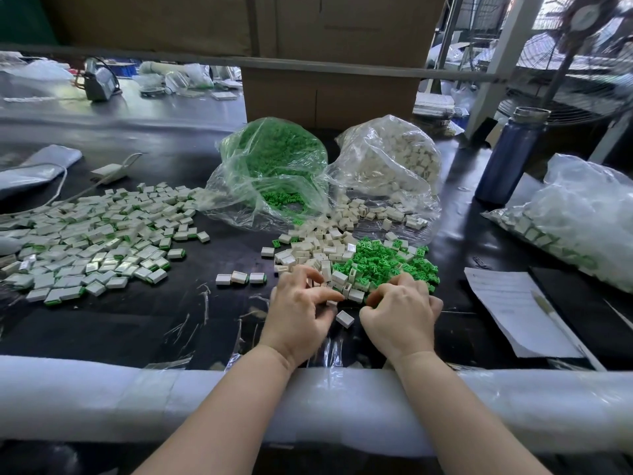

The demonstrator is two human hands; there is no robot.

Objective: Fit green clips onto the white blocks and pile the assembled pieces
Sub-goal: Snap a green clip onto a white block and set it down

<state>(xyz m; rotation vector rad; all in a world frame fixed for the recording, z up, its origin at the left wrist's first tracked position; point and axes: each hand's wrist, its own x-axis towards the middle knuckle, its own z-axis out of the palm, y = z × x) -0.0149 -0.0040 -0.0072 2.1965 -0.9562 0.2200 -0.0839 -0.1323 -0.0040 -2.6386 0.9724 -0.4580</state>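
Both hands rest on the black table (137,323) at the near edge of the loose parts. The left hand (297,310) has its fingers curled, fingertips at the near edge of the heap of white blocks (318,248); whether it grips a block cannot be told. The right hand (400,311) is curled, fingers down at the near edge of the heap of green clips (387,262); its hold is hidden. One white block (344,319) lies between the hands. The pile of assembled pieces (92,234) spreads far left. Three assembled pieces (240,278) sit in a row left of the left hand. Behind the heaps lie a bag of green clips (274,159) and a bag of white blocks (394,159).
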